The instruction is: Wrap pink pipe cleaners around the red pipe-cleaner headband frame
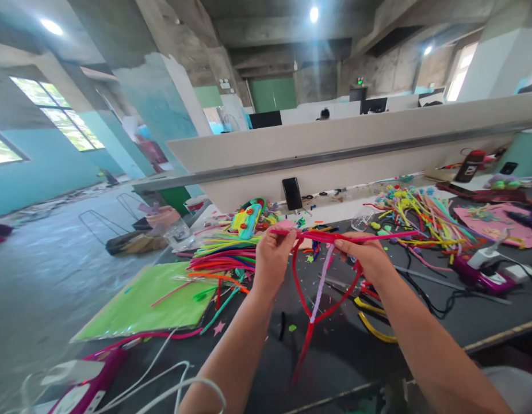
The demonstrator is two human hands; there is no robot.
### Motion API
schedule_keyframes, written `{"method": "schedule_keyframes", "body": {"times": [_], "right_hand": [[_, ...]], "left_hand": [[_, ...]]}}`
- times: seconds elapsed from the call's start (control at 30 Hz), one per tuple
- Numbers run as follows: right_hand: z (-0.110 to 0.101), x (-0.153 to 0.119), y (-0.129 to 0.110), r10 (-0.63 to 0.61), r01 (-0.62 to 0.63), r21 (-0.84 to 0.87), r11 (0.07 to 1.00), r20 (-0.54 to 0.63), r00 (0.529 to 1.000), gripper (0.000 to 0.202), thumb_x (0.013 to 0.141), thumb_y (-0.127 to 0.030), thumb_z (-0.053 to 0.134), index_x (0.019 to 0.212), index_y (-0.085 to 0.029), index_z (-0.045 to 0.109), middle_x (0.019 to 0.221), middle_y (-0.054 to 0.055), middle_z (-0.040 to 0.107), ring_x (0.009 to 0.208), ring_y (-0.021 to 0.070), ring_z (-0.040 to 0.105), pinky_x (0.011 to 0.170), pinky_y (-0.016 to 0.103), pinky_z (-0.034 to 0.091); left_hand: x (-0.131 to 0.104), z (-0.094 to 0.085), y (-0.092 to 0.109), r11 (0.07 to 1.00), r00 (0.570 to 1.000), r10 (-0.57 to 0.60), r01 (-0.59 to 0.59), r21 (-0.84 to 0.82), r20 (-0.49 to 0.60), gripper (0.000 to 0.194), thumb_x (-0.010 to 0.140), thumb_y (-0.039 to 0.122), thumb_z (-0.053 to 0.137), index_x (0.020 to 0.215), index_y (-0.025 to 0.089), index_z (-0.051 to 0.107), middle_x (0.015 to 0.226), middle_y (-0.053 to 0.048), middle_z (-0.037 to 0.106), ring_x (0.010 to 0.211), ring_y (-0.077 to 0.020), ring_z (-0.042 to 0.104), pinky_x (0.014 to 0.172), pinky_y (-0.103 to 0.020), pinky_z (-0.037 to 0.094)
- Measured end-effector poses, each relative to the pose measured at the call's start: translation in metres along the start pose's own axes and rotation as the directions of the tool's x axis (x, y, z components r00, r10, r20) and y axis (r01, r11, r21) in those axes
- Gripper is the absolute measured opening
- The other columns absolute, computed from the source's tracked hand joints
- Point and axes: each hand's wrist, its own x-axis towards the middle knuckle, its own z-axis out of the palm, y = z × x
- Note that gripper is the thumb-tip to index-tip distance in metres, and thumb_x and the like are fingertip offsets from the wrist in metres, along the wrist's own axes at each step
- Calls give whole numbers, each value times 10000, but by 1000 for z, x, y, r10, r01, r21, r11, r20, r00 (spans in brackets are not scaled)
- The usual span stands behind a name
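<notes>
Fingers (289,241) of my left hand (272,250) and right hand (364,252) pinch the red frame (294,270) by its top, a lilac strip (321,282) down its middle. It hangs over the dark table (335,359), dotted with scraps (292,328); stems (225,259) lie piled both sides, a phone (292,193) leans on the partition (257,144), and windows (71,118) pierce the blue wall (37,178) beyond.

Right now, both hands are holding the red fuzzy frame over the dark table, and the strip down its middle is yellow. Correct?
No: the strip is pale purple, not yellow, as the head view shows. The left hand and right hand do hold the red fuzzy frame over the dark table.
</notes>
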Motion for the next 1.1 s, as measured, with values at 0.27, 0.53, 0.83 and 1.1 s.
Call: {"method": "schedule_keyframes", "body": {"times": [0.27, 0.53, 0.83, 1.1], "right_hand": [[-6, -20, -9, -44, 41, -81, 996, -39, 998, 235, 702, -393, 716, 714, -158, 708, 636, 14, 660, 483, 109, 519, 508, 262, 394], [-31, -15, 5, 28, -28, 136, 990, 0, 1000, 241, 657, -350, 766, 738, -134, 699, 639, 25, 665, 490, 103, 535, 470, 237, 399], [-26, 0, 33, 132, -158, 246, 956, 117, 984, 237, 617, -290, 795, 731, -116, 682, 623, 25, 668, 511, 96, 567, 491, 212, 426], [-7, 42, 65, 200, -291, 313, 904, 292, 935, 235, 596, -280, 797, 710, -115, 675, 588, 7, 639, 490, 78, 525, 471, 196, 397]], "left_hand": [[-3, 4, -4, 962, 994, -74, 93, -257, 81, 227, 712, 325, 726, 775, 138, 614, 694, -6, 655, 650, -122, 620, 728, -276, 493], [-1, -1, -9, 773, 849, -143, 417, -478, 508, 578, 738, 557, 654, 1160, 175, 552, 1059, -106, 658, 925, -211, 661, 802, -332, 509], [-29, 1, -52, 590, 747, -339, 642, -489, 572, 365, 869, 401, 537, 1045, 103, 654, 951, -127, 699, 883, -218, 675, 838, -345, 517], [-31, 2, -98, 510, 763, -401, 645, -568, 507, 290, 784, 225, 657, 1062, 145, 643, 947, -78, 696, 811, -159, 671, 776, -279, 533]]}}
